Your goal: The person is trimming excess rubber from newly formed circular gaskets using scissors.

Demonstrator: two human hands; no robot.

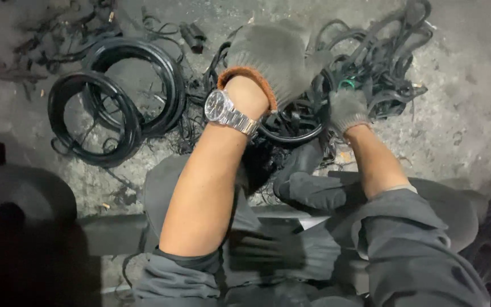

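Both my hands wear grey knit gloves. My left hand (274, 59), with an orange cuff and a silver wristwatch (228, 112) below it, is raised over a tangle of black rubber strips and rings (382, 62) on the concrete floor; its fingers point away and what they grip is hidden. My right hand (348, 109) is closed on black rubber strips at the near edge of the tangle, beside a small green piece (348, 84). A black ring (291, 132) lies between my wrists.
Two large black rubber rings (115, 96) lie coiled on the floor at the left, with thin scraps (58, 40) scattered behind them. A short dark piece (193, 37) lies at the top centre. My grey-trousered knees (313, 193) fill the foreground. A dark object (18, 199) sits at the lower left.
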